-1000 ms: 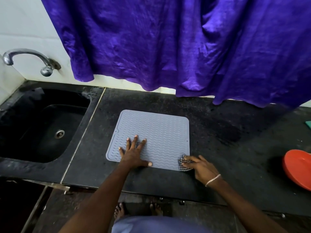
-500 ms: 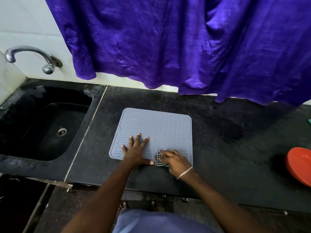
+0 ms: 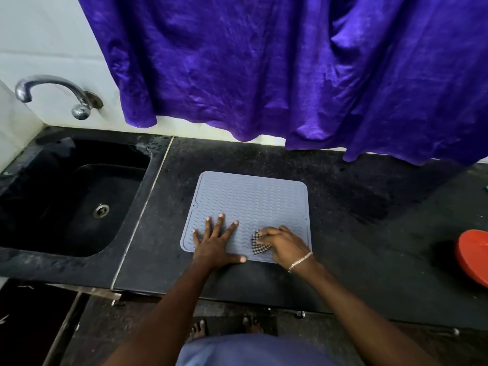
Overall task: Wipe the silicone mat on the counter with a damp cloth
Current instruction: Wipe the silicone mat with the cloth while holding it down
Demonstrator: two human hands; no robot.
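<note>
A grey ribbed silicone mat (image 3: 253, 202) lies flat on the black stone counter (image 3: 343, 233). My left hand (image 3: 216, 241) presses flat on the mat's near-left part with fingers spread. My right hand (image 3: 284, 243) grips a small black-and-white checked cloth (image 3: 257, 244) and holds it against the mat's near edge, right of centre. Most of the cloth is hidden under my fingers.
A black sink (image 3: 71, 199) with a steel tap (image 3: 52, 91) is set into the counter at the left. A purple curtain (image 3: 290, 70) hangs over the counter's back. A red bowl (image 3: 475, 257) sits at the right edge.
My right hand has slid the cloth leftward from the mat's near-right corner along the near edge, then back a little to the right. My left hand stays pressed in place.
</note>
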